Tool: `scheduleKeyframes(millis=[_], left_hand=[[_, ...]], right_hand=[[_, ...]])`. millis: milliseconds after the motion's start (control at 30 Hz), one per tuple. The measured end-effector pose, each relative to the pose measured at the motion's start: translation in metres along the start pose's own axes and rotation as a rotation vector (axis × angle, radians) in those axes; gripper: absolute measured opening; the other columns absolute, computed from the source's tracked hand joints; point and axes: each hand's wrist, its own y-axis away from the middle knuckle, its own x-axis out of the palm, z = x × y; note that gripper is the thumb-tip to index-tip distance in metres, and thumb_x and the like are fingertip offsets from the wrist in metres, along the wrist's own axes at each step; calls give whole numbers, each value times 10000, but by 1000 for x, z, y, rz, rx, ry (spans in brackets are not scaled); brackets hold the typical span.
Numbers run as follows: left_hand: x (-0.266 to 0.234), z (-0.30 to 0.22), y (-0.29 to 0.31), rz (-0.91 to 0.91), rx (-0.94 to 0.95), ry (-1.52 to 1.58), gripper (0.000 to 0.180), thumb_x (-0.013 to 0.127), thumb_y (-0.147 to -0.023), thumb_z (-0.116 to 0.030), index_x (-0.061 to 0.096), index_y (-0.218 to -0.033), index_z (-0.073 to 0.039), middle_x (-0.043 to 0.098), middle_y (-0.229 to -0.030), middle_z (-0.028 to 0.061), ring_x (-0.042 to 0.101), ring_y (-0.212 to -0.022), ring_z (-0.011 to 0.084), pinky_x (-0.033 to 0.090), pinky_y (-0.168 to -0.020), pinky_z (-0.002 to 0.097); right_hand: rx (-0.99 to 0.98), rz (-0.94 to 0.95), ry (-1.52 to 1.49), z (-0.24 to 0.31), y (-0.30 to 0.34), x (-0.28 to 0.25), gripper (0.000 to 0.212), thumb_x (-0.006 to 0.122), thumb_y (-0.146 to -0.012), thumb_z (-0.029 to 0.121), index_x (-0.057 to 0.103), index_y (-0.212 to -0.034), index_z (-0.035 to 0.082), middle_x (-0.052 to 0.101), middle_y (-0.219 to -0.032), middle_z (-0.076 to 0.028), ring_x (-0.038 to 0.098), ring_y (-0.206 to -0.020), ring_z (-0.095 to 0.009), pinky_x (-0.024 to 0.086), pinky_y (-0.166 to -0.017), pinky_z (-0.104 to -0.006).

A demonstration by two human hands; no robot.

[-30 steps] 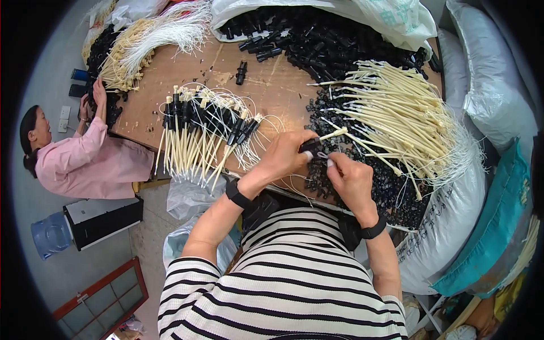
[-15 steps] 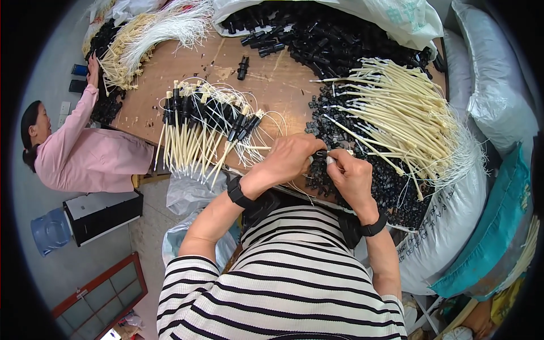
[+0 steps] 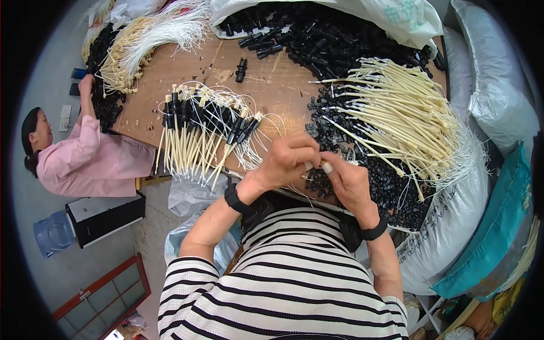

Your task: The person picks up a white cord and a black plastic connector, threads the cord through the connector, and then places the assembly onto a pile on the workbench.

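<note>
Just past the table's near edge, my left hand and my right hand meet fingertip to fingertip. Both are closed in a pinch, and the fingers hide whatever small thing is between them. A white covering wraps a fingertip on the right hand. Beneath and around the right hand spreads a heap of small black plastic clips. To the left of my left hand lies a row of cream tubes with black sleeves and thin white cords. A loose bundle of cream tubes rests on the heap at the right.
Larger black plastic fittings spill from a white sack at the back. One black fitting lies alone on the wooden table. A co-worker in pink works at the left end. Full sacks line the right side.
A small black piece that showed between my fingertips is now hidden as my fingers have closed together. The co-worker's raised arm has bent and drawn back toward their body.
</note>
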Motion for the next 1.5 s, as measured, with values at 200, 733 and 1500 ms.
scheduleKeyframes(millis=[200,733,1500], left_hand=[[3,35,1,24,-101,-183,227,645,-649,80,642,-813,-77,613,-807,50,621,-799,242,507,-673,343],[35,7,-6,-52,-706,495,207,618,-754,88,682,-916,-24,607,-810,-28,557,-738,34,463,-640,193],[27,-1,-10,-79,-427,39,430,618,-686,36,643,-1106,-52,673,-826,56,647,-770,160,517,-719,255]], right_hand=[[237,-111,-67,-3,6,7,100,628,-846,131,690,-898,72,556,-543,-118,573,-452,-219,434,-449,-332],[482,-142,-147,-18,-1,6,150,626,-838,166,695,-898,47,518,-527,-71,466,-461,-105,383,-468,-282],[529,-197,-843,-13,5,-1,109,640,-886,98,663,-953,15,541,-600,43,410,-454,-23,298,-431,-193]])
